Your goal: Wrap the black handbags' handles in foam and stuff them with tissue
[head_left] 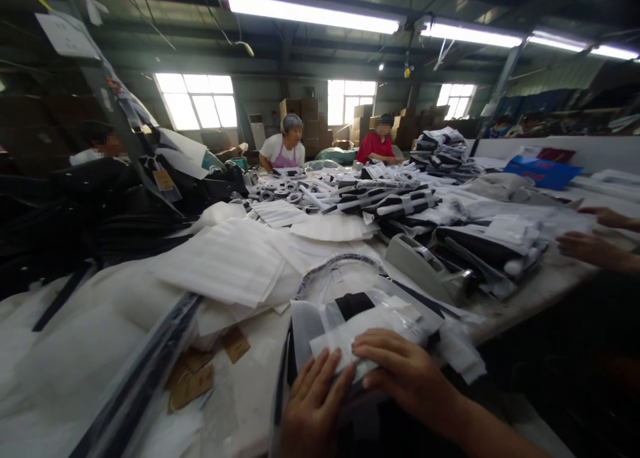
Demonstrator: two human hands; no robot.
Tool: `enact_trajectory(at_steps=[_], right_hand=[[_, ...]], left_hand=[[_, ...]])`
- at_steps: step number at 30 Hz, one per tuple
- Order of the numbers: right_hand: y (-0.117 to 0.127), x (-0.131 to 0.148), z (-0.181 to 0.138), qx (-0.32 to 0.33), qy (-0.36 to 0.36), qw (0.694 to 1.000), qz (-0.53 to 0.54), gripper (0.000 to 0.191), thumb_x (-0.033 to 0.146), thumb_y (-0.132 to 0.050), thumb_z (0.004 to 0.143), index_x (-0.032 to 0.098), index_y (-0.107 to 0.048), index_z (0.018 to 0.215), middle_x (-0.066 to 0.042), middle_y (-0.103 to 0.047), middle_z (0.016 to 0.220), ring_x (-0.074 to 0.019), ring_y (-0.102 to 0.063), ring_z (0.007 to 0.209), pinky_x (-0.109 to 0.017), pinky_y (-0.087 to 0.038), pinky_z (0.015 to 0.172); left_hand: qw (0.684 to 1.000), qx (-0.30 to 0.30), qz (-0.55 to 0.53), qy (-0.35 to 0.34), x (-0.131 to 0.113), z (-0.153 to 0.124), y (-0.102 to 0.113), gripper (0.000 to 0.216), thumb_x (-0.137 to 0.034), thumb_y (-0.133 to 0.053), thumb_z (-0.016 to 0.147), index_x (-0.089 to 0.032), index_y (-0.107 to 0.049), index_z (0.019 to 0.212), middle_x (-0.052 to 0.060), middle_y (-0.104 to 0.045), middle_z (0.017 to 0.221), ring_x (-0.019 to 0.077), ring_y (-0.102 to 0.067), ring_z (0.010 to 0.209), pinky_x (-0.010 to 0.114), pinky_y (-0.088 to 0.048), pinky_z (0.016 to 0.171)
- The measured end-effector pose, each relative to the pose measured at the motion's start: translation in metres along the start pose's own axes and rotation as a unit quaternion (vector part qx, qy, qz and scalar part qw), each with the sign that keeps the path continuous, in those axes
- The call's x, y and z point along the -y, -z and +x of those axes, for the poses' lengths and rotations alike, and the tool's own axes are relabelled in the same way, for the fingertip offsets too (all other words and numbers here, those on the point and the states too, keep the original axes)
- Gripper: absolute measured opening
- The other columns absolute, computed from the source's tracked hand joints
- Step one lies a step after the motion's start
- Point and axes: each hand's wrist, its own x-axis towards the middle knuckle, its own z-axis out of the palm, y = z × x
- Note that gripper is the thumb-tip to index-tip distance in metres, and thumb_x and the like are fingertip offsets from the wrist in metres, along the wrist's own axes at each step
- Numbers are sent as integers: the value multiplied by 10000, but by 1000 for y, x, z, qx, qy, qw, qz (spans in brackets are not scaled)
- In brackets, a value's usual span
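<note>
Hands [319,398] [407,371] on wrapped bag [354,305]; contents hidden

Overhead, a row of long white fluorescent tube lights [315,13] runs beneath the dark ceiling. The rear wall contains three bright multi-pane windows [197,101]. Brown cardboard boxes [306,121] are stacked between the left and middle windows. At the far side, a person in a white top and lilac apron [286,153] is positioned left of a person in a red top [373,147]. At right, a glossy blue plastic bag with red markings [543,171] lies near the pale partition [605,155]. At upper left, a white rectangular paper sheet [67,35] is mounted beside a slanted grey metal post [100,97].
</note>
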Motion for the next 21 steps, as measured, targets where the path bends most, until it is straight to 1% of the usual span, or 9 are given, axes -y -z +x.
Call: enact_trajectory(at_steps=[2, 3, 5, 8, 10, 12, 15, 21], right_hand=[[1, 3, -14, 14, 49, 998, -40, 337, 364, -604, 959, 199, -627, 1252, -91, -733, 1145, -218, -661, 1108, -382, -513, 1028], [1, 2, -16, 15, 63, 996, -59, 331, 358, -598, 963, 185, -629, 1244, -97, -737, 1134, -224, -664, 1099, -399, -515, 1022], [-2, 1, -15, 6, 79, 994, -81, 249, 297, -573, 982, 176, -654, 1183, -90, -750, 1085, -220, -679, 1045, -399, -536, 970], [-5, 0, -5, -12, 91, 994, -60, 127, 236, -591, 971, 190, -687, 1041, -50, -765, 970, -196, -693, 925, -355, -559, 865], [-5, 1, 1, -17, 80, 996, -28, 82, 219, -612, 958, 195, -689, 968, -29, -763, 913, -177, -692, 864, -333, -557, 833], [-4, 3, 5, -17, 71, 997, -6, 75, 192, -613, 953, 198, -686, 940, -17, -760, 892, -159, -692, 824, -340, -546, 864], [1, 5, 10, -21, 75, 997, 9, 82, 151, -623, 937, 197, -686, 963, -16, -761, 917, -146, -698, 826, -357, -521, 932], [10, 7, 13, -48, 95, 994, 3, 110, 113, -662, 901, 189, -689, 976, -18, -766, 933, -138, -705, 858, -334, -513, 951]], left_hand=[[1000, -12, -11, 14, -2, 4, 2, 407, -137, -358, 1016, -252, -631, 1295, 32, -669, 1305, 205, -618, 1217, 351, -553, 943], [1000, -15, -13, 19, -3, 5, 3, 402, -129, -363, 1015, -248, -640, 1281, 29, -674, 1297, 202, -622, 1209, 350, -550, 943], [1000, -14, -11, 21, -4, 6, 3, 409, -104, -362, 1011, -247, -646, 1269, 25, -676, 1293, 199, -627, 1200, 351, -541, 945], [1000, -13, -10, 16, -3, 6, 2, 407, -97, -364, 1007, -231, -639, 1276, 26, -674, 1296, 199, -626, 1201, 353, -530, 953], [1000, -7, -11, 17, -2, 5, 2, 414, -90, -360, 1000, -208, -614, 1305, 23, -666, 1307, 194, -615, 1217, 347, -521, 969], [1000, 0, -10, 23, -2, 5, 3, 440, -69, -348, 984, -183, -580, 1340, 28, -651, 1330, 187, -599, 1239, 335, -520, 975], [999, 8, -4, 36, -3, 6, 4, 481, -43, -339, 954, -157, -537, 1378, 61, -623, 1363, 180, -590, 1251, 321, -533, 961], [998, 4, -20, 59, -6, 4, 3, 551, -20, -354, 924, -159, -449, 1448, 96, -598, 1388, 180, -574, 1271, 319, -551, 953]])
